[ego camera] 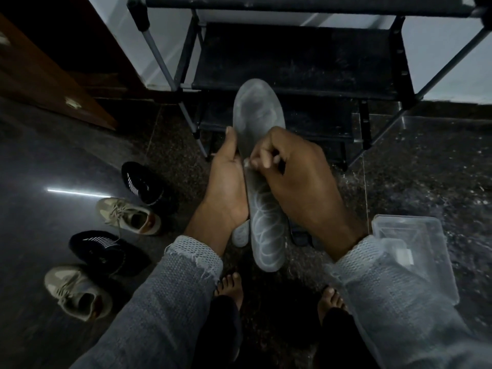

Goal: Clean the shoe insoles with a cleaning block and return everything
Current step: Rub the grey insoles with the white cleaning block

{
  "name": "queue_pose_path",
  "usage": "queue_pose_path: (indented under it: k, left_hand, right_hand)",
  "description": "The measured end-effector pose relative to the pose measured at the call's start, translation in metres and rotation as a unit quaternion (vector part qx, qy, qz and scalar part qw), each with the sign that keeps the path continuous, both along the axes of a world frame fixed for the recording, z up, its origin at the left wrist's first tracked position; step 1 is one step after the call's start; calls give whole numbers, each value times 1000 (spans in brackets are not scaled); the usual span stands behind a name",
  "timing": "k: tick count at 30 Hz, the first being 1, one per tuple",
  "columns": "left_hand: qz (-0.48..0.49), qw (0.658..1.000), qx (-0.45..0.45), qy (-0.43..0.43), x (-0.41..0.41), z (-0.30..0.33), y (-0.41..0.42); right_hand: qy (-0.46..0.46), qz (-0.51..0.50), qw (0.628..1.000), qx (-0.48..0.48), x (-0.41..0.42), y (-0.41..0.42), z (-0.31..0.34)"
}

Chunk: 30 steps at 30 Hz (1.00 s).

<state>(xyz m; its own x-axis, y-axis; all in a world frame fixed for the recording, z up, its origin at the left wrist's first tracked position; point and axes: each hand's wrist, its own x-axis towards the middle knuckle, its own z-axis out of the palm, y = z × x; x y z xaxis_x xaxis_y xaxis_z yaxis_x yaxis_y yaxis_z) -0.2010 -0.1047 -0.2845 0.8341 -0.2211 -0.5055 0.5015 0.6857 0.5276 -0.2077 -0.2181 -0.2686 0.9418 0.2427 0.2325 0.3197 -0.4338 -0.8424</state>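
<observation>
A grey shoe insole (257,107) with a ring pattern near its heel is held lengthwise in the middle of the view, toe pointing away. My left hand (226,182) grips its left edge, thumb along the side. My right hand (295,177) pinches a small pale cleaning block (247,163) against the insole's middle. Beneath the held insole a second grey insole (240,234) peeks out by my left wrist. The block is mostly hidden by my fingers.
A dark shoe rack (292,62) stands straight ahead. Two black sneakers (145,182) (103,247) and two beige sneakers (127,214) (74,291) lie on the dark floor at left. A clear plastic box (415,251) sits at right. My bare feet are below.
</observation>
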Motion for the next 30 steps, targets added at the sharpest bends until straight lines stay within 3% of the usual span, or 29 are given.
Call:
queue_pose_path:
  k: [3,7,9,15,17,23,25,30]
  left_hand:
    - [-7,1000,6,11,0,-4,0]
    - [6,1000,-26,8,2,-3,6]
    - [7,999,-46,11,2,-2,7]
    - [-12,999,-30,-17,0,1,2]
    - [-6,999,-27,-15,0,-2,3]
    - [-4,999,-43,-2,5,0,8]
    - [-5,999,-40,-6,4,-1,8]
    - [-6,1000,1,-17,-1,1,-1]
  right_hand:
    - [-9,-19,1000,-15,1,0,-4]
    - [66,139,986,-62,4,-13,7]
    - [73,154,982,-76,4,-14,9]
    - [-37,-57,997,-26,4,-5,-1]
    - [-46,-62,996,-37,7,-9,-1]
    - [100,161,980,-65,9,-22,11]
    - [77,123,988,-54,8,-21,9]
    - [-14,-81,997,-3,11,-16,-1]
